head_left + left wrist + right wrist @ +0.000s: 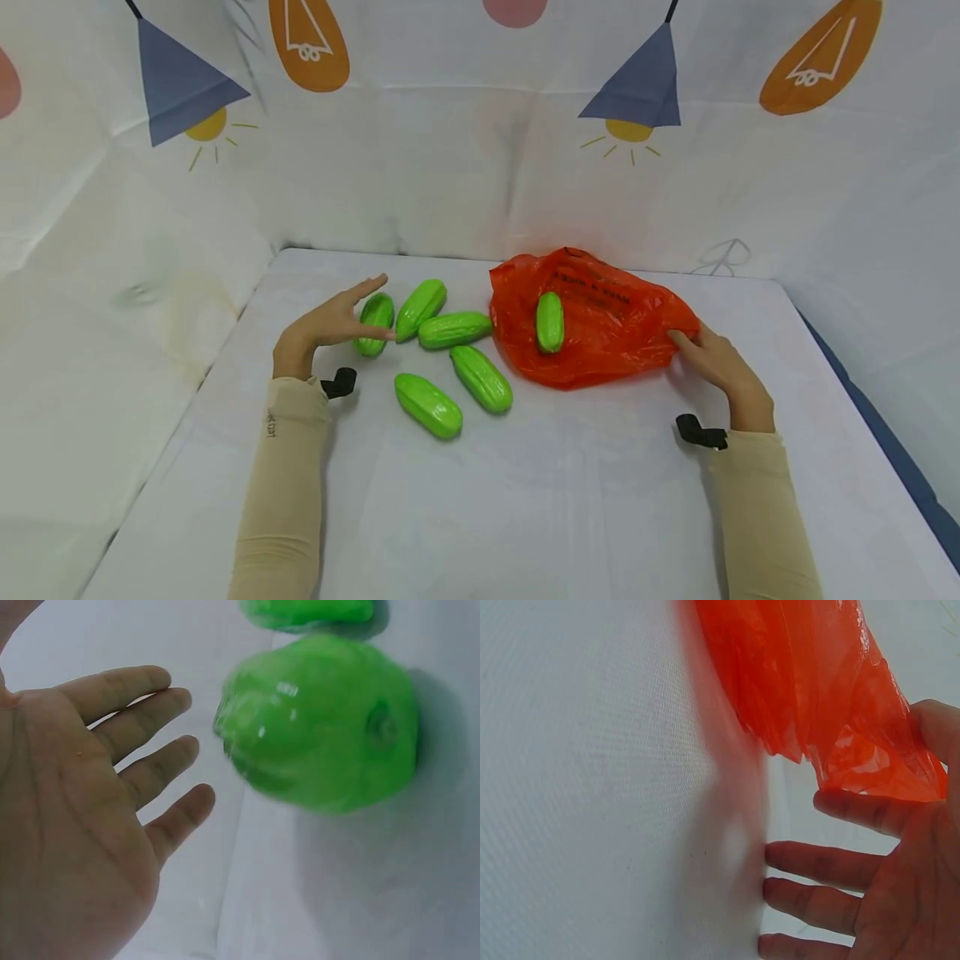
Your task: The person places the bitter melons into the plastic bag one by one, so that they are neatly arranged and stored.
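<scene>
Red plastic bag (615,342) lies on white table (555,508), edge pinched by my right hand (718,367), green gourd (550,323) on or inside, can't tell; my left hand (321,327), fingers apart, beside leftmost gourd (378,312).

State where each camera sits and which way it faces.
Head: on the head, facing forward and down at the table, green vegetables and red bag; left hand, right hand, sleeves show.
Left wrist: on that wrist, facing two vegetables; palm, fingers show.
Right wrist: on that wrist, facing the bag; thumb, fingers show.
Head and right wrist share the bag.
</scene>
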`<move>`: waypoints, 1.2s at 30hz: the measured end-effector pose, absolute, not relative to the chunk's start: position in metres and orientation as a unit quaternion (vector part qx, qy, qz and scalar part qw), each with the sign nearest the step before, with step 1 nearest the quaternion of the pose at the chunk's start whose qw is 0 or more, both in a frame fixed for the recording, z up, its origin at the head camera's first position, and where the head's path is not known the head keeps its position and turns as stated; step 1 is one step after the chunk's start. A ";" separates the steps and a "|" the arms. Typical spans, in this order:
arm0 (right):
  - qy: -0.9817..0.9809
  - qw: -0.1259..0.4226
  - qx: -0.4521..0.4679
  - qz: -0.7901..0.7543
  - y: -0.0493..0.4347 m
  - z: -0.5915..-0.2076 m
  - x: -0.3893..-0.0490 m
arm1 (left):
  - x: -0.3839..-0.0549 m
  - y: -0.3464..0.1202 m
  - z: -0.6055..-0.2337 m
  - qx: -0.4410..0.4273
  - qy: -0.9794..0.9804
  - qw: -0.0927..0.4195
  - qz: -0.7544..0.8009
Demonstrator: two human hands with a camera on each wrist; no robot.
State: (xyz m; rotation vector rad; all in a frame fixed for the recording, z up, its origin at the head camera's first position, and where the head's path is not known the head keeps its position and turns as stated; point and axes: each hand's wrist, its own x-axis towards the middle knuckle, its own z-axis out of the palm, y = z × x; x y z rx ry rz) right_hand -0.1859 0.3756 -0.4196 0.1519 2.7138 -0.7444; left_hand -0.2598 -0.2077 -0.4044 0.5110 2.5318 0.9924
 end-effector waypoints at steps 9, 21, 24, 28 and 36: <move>0.951 0.161 0.047 -0.260 0.377 -0.420 -0.187 | -0.260 -0.219 -0.411 0.187 0.888 0.237 0.348; 0.951 0.157 0.049 -0.262 0.375 -0.420 -0.186 | -0.262 -0.220 -0.415 0.201 0.877 0.259 0.353; 0.951 0.158 0.051 -0.262 0.374 -0.420 -0.185 | -0.261 -0.220 -0.416 0.200 0.880 0.261 0.343; 0.951 0.159 0.054 -0.259 0.374 -0.420 -0.185 | -0.262 -0.218 -0.417 0.201 0.879 0.257 0.346; 0.950 0.162 0.059 -0.261 0.374 -0.418 -0.184 | -0.263 -0.217 -0.418 0.188 0.887 0.236 0.350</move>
